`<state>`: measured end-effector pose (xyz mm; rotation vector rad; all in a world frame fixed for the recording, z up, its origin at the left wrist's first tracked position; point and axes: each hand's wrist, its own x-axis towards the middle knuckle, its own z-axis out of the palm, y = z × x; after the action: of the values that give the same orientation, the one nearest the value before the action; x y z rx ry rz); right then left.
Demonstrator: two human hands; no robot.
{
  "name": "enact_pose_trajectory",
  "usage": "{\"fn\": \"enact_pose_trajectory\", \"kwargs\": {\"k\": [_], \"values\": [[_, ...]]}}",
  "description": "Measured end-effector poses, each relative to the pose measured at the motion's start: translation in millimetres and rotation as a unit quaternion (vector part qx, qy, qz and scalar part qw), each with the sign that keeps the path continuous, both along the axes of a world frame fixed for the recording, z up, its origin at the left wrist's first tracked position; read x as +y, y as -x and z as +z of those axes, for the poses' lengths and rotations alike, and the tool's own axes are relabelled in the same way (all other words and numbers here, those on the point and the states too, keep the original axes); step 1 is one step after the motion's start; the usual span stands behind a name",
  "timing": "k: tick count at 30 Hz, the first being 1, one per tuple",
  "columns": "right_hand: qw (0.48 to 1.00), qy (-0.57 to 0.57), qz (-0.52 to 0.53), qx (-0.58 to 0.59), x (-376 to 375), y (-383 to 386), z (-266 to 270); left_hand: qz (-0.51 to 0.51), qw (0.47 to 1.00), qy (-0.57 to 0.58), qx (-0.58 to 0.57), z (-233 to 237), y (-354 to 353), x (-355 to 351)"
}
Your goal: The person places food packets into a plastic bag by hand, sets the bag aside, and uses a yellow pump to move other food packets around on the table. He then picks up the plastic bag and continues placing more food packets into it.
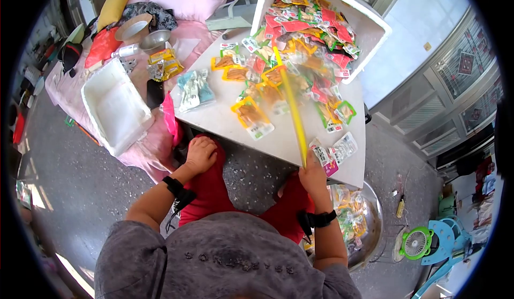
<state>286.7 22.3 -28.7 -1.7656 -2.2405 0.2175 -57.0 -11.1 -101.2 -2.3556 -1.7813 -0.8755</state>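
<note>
My right hand [312, 173] is closed around the lower end of a long yellow stick [293, 109], at the table's front edge. The stick's far end reaches into many small snack packets [254, 74] spread on the white table [209, 109]. Part of the stick is blurred. Just right of my right hand lie white and pink packets [341, 148]. My left hand [202, 153] rests on my left knee, its fingers lying flat with nothing in them. A yellow packet [250, 116] lies nearest the table's front.
A white foam box [385, 31] full of packets lies tipped at the table's back. A metal basin [376, 221] with packets stands below right. An empty foam box [115, 103] lies on the pink bed, left. A bag of sachets [195, 90] sits at the table's left.
</note>
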Motion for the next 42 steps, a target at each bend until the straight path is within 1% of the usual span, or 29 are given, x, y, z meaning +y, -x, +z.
{"fn": "enact_pose_trajectory", "kwargs": {"k": [2, 5, 8, 11, 14, 17, 18, 20, 22, 24, 26, 29, 32, 34, 38, 42], "values": [[0.999, 0.03, -0.013, -0.014, -5.5, 3.4, 0.9, -0.002, 1.0, 0.003, -0.01, -2.7, 1.7, -1.1], [0.999, 0.033, 0.032, 0.011, -22.3, -5.2, -14.7, 0.001, 1.0, -0.002, -0.003, -2.7, 2.2, -1.1], [0.995, 0.097, 0.014, 0.002, -48.9, -17.5, -2.7, -0.003, 1.0, -0.014, -0.002, -3.2, 1.2, -0.1], [0.977, 0.211, -0.034, 0.018, -78.2, -28.9, 23.0, 0.001, 1.0, -0.013, -0.003, -1.4, 0.4, -1.7], [0.974, 0.209, -0.027, 0.083, -104.1, -39.1, 35.5, 0.001, 1.0, -0.004, -0.008, -1.8, 1.0, -1.0], [0.977, 0.17, -0.017, 0.13, -103.5, -41.8, 42.8, -0.007, 1.0, -0.014, -0.006, -2.8, -0.6, 1.0], [0.979, 0.159, -0.012, 0.13, -98.3, -39.7, 42.7, -0.008, 1.0, -0.006, -0.004, -3.7, -2.6, 0.9], [0.982, 0.133, 0.004, 0.133, -65.7, -26.4, 38.1, -0.005, 1.0, 0.003, 0.005, -3.1, -3.3, 4.7], [0.99, 0.012, 0.075, 0.116, -24.4, -17.7, 15.8, -0.013, 1.0, 0.002, 0.006, -3.0, -4.4, 4.7], [0.988, 0.016, 0.086, 0.129, 12.0, 9.2, 26.1, -0.017, 1.0, -0.004, 0.008, -3.0, -5.3, 5.5], [0.987, 0.048, 0.087, 0.123, 46.8, 30.2, 30.8, -0.016, 1.0, -0.012, 0.014, -2.6, -5.1, 5.4], [0.992, 0.061, 0.086, 0.063, 77.0, 50.9, 34.9, -0.017, 1.0, -0.014, 0.007, -0.7, -4.1, 4.3], [0.994, 0.082, 0.069, 0.029, 75.5, 55.2, 40.1, -0.013, 1.0, -0.005, 0.004, -0.3, -3.3, 3.3], [0.993, 0.091, 0.069, 0.031, 65.9, 47.9, 38.9, -0.013, 1.0, -0.008, 0.005, 1.0, -2.1, 3.9], [0.991, 0.106, 0.067, 0.053, 20.9, 20.6, 44.5, -0.014, 1.0, -0.005, 0.0, -0.3, -1.3, 2.9], [0.988, 0.097, 0.084, 0.081, -24.6, -11.1, 23.4, -0.014, 1.0, -0.008, -0.002, -0.5, -1.4, 2.8]]}}
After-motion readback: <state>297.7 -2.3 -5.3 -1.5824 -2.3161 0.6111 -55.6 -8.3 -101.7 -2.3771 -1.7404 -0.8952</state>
